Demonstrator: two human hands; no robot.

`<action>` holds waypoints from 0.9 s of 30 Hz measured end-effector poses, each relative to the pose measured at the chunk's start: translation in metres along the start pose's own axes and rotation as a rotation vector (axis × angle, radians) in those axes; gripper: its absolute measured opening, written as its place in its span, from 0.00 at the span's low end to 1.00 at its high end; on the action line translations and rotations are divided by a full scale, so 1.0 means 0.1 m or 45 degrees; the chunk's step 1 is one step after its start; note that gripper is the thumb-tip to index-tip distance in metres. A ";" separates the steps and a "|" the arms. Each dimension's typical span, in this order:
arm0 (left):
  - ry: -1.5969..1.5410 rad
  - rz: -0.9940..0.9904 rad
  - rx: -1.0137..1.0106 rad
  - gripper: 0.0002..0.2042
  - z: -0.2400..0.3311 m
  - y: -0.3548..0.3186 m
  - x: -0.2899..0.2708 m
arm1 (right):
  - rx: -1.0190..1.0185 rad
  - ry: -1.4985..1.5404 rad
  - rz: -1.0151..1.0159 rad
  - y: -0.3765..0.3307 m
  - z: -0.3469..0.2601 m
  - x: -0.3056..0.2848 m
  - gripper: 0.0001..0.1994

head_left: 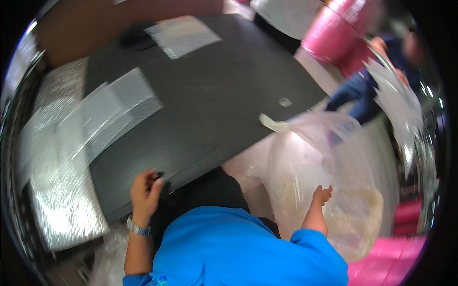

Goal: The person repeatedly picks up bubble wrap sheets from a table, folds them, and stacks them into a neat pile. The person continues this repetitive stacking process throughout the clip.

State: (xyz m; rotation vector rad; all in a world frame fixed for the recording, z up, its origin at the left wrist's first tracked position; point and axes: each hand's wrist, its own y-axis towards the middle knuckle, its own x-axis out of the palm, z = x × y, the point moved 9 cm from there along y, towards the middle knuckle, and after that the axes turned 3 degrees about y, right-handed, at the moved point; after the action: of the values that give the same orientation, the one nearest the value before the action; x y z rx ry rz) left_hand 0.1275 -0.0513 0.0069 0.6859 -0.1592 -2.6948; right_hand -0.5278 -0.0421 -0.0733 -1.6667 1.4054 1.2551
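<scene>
Over the near edge of the dark table (210,90), my left hand (144,194) is closed, fingers curled. A small black thing shows at its fingertips; I cannot make out what it is. To the right, my right hand (322,194) reaches out with fingers apart, in front of a large clear plastic bag (293,174) that hangs beside the table. Nothing shows in that hand; whether it touches the bag I cannot tell. Flat translucent bubble-wrap pieces (121,102) overlap on the table's left side, and another bubble-wrap piece (183,35) rests at the far edge.
A shiny bubble-wrap length (67,205) drapes along the left. Near the right table edge lie a small clear scrap (285,102) and a pale strip (273,124). Pink wrapped bundles (331,31) stand far right. Another person in jeans (355,95) holds translucent sheets (393,95).
</scene>
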 end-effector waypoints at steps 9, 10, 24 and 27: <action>0.160 0.101 0.184 0.11 0.22 -0.03 -0.05 | -1.758 1.507 -0.796 -2.39 -3.26 -0.80 0.07; 0.211 0.080 0.196 0.11 0.22 -0.04 -0.04 | -1.807 1.436 -1.030 -2.78 -3.48 -0.79 0.08; 1.008 0.402 -0.019 0.26 0.00 0.98 -1.86 | -1.125 1.411 -1.922 -5.00 -4.42 0.21 0.21; 1.334 0.514 -0.572 0.31 -0.66 1.09 -2.16 | -1.151 1.464 -1.916 -5.12 -4.31 0.23 0.25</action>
State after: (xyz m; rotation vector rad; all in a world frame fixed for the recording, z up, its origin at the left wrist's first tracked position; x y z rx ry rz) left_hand 0.3703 -0.0747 0.0656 1.5656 0.4945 -1.6204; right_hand 0.0817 -0.3097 0.0002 -3.1749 -0.5093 -0.1798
